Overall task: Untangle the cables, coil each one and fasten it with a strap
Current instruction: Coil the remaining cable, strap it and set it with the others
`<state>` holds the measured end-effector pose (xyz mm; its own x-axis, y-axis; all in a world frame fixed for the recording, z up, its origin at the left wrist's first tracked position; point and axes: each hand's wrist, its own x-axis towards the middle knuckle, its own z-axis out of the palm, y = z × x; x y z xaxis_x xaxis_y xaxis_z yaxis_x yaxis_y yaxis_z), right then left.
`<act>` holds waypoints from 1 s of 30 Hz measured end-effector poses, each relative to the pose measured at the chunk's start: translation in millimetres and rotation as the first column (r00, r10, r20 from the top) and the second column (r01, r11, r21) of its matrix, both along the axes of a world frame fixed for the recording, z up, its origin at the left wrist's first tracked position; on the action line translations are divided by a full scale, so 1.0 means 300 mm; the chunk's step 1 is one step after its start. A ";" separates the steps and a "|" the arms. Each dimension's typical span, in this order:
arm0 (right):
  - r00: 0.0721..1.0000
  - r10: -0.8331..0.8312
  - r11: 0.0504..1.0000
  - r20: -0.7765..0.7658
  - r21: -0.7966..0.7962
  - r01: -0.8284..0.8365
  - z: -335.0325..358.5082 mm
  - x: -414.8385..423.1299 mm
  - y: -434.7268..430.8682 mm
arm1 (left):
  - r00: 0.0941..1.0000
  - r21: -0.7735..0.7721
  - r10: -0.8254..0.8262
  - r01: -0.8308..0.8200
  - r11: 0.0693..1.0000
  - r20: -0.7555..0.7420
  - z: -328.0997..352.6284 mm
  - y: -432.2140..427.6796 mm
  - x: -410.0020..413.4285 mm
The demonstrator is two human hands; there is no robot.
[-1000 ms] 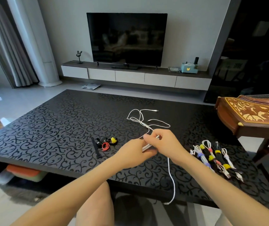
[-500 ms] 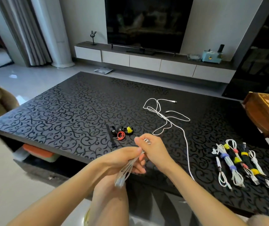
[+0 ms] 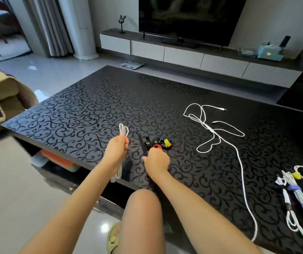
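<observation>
Cable (image 3: 124, 130), coiled and white, is clamped in the curled fingers of the left hand (image 3: 116, 149) above the front edge of the table (image 3: 73, 116). The right hand (image 3: 156, 159) curls over the straps (image 3: 167, 143) there, but its grip is unclear.

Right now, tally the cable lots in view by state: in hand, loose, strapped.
Coiled cable held in the left hand: 1
Loose white tangle lying on the table: 1 (how many cables are in it cannot be told)
Strapped bundles at the right: at least 4, the frame edge cuts the row
Total: at least 6
</observation>
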<state>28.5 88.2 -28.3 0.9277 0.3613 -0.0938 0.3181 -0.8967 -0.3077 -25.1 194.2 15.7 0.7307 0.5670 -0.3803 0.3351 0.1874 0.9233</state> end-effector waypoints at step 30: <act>0.852 0.132 0.504 -0.507 0.774 0.383 0.293 -0.251 -0.642 | 0.894 0.049 -0.350 0.351 0.935 0.280 0.168 -0.475 -0.037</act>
<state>-46.7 -104.4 59.5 0.8948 0.3846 -0.2266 -0.1826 -0.1478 -0.9720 -36.3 51.6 66.2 0.9582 0.2535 -0.1328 0.1083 0.1083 0.9882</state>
